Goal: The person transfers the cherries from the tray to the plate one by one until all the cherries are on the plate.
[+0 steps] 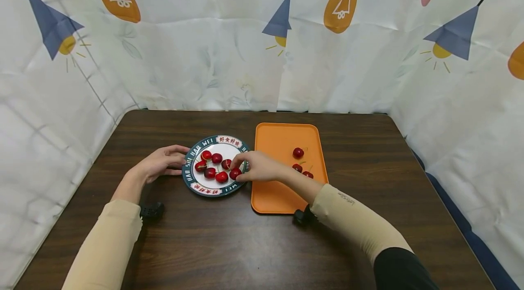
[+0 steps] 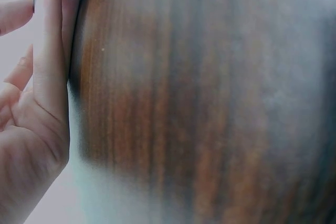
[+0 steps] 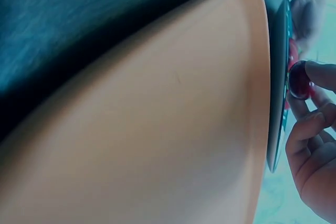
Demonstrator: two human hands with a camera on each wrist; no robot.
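Observation:
A round white plate with a teal patterned rim [image 1: 191, 185] holds several red cherries [image 1: 221, 177]. My right hand [image 1: 255, 166] reaches over the plate's right side and pinches a cherry [image 3: 300, 80] between thumb and fingers, low among the others. At the left rim, my left hand [image 1: 163, 162] touches the plate's edge with its fingers extended. In the left wrist view, the left hand [image 2: 39, 93] shows along the image's left side, fingertips against the rim. An orange tray [image 1: 274, 199] lies under my right forearm, with more dark red cherries [image 1: 298, 152] on it.
Both plate and tray stand on a dark brown wooden table [image 1: 196, 244], the tray close to the plate's right side. White printed curtains [image 1: 245, 67] hang behind the table and at both sides. My right forearm partly covers the tray and its lower cherries.

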